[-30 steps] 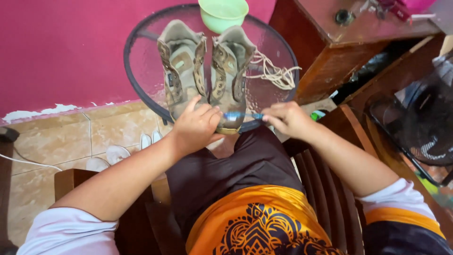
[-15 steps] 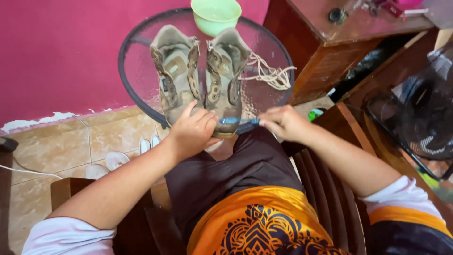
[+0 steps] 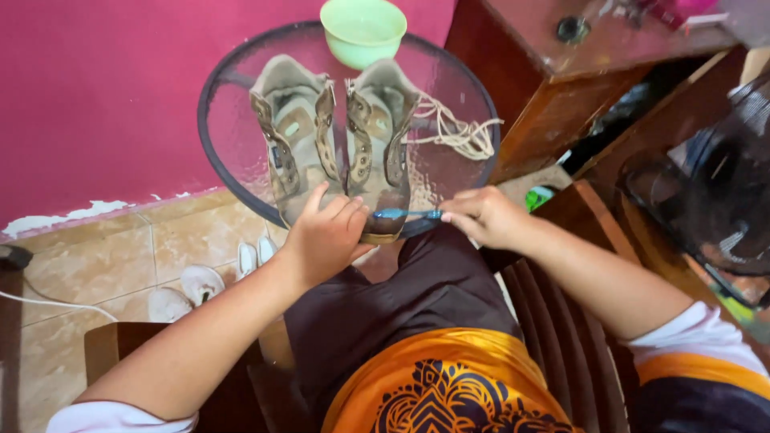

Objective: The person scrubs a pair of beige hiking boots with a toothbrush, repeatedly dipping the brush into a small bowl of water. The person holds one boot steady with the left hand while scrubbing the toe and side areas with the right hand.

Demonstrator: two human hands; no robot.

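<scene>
My right hand (image 3: 485, 216) is pinched shut on the handle of a blue toothbrush (image 3: 405, 214), which runs sideways from those fingers to the heel of the right-hand boot (image 3: 378, 144). The bristle end meets the boot's near edge, just beside my left hand (image 3: 325, 236). That hand is clamped over the same heel, fingers spread on top, thumb side toward the other boot (image 3: 293, 132), which lies touching its mate. Both sit unlaced on a round glass table (image 3: 228, 104), toes pointing away from the grip.

To scrub well here, I'd judge the left hand should keep the heel pinned against the glass — the table top looks slick, and the boot overhangs its near rim a little. Short strokes across the heel, bristles pressed flat rather than on their tips, would suit the seam. The brush hand sits far back on the handle, so choking up toward the head would give firmer pressure.

Beyond the gripping fingers, a loose tangle of pale laces (image 3: 457, 132) lies on the glass, well apart from the brush. A green bowl (image 3: 362, 28) stands past the toes at the far rim.
</scene>
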